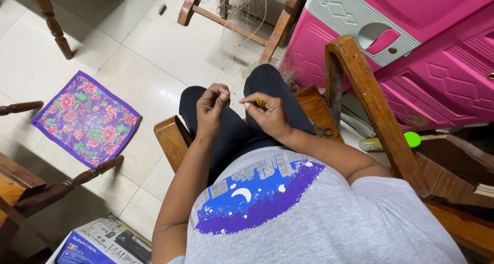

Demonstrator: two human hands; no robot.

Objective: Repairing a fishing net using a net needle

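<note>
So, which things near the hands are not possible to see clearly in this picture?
- Small yellow item in the right hand, head view: fingers cover most of it.
- Left hand: pinched shut; any thread is too thin to see.
- Scissors on the wooden chair: the right forearm partly hides them.

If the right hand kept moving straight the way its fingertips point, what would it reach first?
Most likely the left hand. The right hand, pinching a small yellow object, points its fingertips across the lap towards the left hand's bunched fingers, with only a narrow gap between. Depth is hard to judge from above.
</note>
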